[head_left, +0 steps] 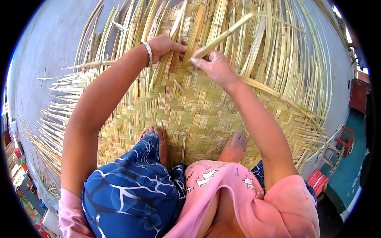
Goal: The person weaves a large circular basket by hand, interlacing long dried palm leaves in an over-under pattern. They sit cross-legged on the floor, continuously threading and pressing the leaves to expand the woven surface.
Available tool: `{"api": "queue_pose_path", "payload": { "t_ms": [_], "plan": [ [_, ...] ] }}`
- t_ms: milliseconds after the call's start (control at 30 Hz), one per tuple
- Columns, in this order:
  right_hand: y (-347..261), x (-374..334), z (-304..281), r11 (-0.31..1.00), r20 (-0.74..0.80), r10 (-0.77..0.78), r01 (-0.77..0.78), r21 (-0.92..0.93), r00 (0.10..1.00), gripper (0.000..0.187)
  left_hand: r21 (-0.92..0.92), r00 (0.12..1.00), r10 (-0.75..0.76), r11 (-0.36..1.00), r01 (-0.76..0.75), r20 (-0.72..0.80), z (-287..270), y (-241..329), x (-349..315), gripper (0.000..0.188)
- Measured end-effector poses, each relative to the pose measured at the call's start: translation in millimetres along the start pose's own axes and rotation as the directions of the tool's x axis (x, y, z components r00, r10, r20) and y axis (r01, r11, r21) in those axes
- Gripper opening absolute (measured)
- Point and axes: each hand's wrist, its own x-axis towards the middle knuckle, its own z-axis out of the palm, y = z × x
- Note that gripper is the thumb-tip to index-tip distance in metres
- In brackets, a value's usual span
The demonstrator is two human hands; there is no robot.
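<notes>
The woven mat point(194, 109) lies flat on the grey floor point(49, 51), spread out in front of the person and under both feet. The left foot point(162, 147) and the right foot point(233, 147) stand on its near part, and their weight probably helps stop it from sliding. Near the feet, the mat is woven tight. At the far side, the loose strips point(220, 23) are not crossed over yet; they point away in long rows, which seems to leave room for fingers to get between them. The right hand point(214, 65) pinches a long strip point(232, 32) close to its near end, with the rest leaning up to the far right. Holding it so low likely makes the tip easy to steer. The left hand point(164, 47) is just to the left, in among the loose strips, with its thumb reaching right. It may be keeping some of them apart, but its other fingers are partly hidden, so I cannot tell how tightly it grips. More strip ends stick out past the mat's left and right sides, maybe because those edges are not finished.
</notes>
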Motion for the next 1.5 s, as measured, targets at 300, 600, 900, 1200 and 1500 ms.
{"api": "queue_pose_path", "payload": {
  "t_ms": [300,600,900,1200,1500],
  "plan": [
    [22.6,13.7,-1.2,0.993,-0.016,-0.046,0.048,0.104,0.999,0.018,0.193,0.977,0.094,0.98,-0.057,-0.189,15.1,-2.8,3.2,0.019],
    [7.9,17.1,4.4,0.977,-0.008,0.016,-0.014,0.214,1.0,0.021,0.049,0.987,0.093,0.995,-0.087,-0.133,18.4,-2.7,-13.6,0.019],
    [5.0,28.9,10.2,0.963,-0.018,0.148,-0.14,0.23,0.989,0.027,0.05,0.996,0.05,0.998,-0.047,-0.069,11.9,-3.5,-19.4,0.025],
    [23.0,39.4,16.3,0.998,-0.166,-0.054,0.047,-0.045,0.985,0.031,0.326,0.988,0.096,0.944,-0.053,-0.119,12.5,-12.8,-6.6,0.032],
    [19.0,33.1,25.3,0.971,-0.151,-0.04,0.003,-0.239,0.988,0.024,0.258,0.946,0.256,0.945,-0.202,-0.199,12.8,-33.4,8.7,0.019]
  ]
}}
